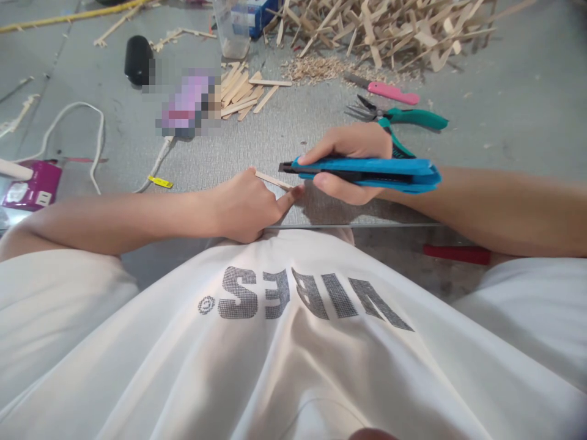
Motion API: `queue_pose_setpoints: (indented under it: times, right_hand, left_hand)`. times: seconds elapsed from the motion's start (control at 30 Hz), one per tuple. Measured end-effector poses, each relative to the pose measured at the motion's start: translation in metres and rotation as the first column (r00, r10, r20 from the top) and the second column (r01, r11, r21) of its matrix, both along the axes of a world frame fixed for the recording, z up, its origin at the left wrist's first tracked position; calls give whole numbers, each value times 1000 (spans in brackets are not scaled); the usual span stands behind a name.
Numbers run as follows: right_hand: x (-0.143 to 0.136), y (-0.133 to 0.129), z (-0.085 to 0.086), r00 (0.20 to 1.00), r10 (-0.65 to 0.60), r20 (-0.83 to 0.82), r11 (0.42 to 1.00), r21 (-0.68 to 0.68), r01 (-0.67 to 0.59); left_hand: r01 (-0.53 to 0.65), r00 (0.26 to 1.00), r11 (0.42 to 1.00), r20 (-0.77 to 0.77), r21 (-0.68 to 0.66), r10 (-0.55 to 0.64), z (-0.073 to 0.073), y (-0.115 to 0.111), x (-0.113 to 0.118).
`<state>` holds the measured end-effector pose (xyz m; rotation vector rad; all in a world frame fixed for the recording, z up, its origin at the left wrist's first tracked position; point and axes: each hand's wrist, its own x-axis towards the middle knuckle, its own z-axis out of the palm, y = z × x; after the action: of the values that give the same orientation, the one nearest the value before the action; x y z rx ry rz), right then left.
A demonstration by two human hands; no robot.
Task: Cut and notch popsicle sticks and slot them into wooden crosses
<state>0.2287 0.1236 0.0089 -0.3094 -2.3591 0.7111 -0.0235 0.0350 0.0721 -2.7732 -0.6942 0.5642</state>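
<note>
While the left hand (pixel 247 205) pins a thin wooden craft stick (pixel 273 179) low over the near edge of the surface (pixel 298 125), the right hand (pixel 358 140) faces it with a blue utility knife (pixel 389 172). The stick lies between the two hands, nearer the left; its long axis runs from the left hand's curled fingers rightward and slightly toward the body, ending by that hand's one outstretched digit. The knife points leftward, its dark tip just beyond the stick; whether the two touch I cannot tell. The left hand is mostly folded, gripping the stick; the right is wrapped firmly around the knife, with fingers along its far side and thumb along its near side.

Just beyond the right hand rest green-handled pliers (pixel 419 118), and past them a pink-handled knife (pixel 393 93). Ahead of the left hand lies a loose stack of craft sticks (pixel 238 88). Farthest out from the right hand are wood shavings (pixel 316 69) and a big tangled heap of wooden pieces (pixel 380 27). To the left hand's outer side, a white cable (pixel 98 143) winds across the surface.
</note>
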Motion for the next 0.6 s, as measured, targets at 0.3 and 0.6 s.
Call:
queue_pose_setpoints:
  times: [0.3,0.6]
  right_hand:
    - [-17,-7,7,976,80,-201,992,109,-59]
    - [-15,-6,5,999,24,-22,1000,-1,-24]
  left_hand:
    - [-21,999,1000,25,-17,22,2,-1,-1]
    - [-27,999,999,-20,-25,27,5,-1,-1]
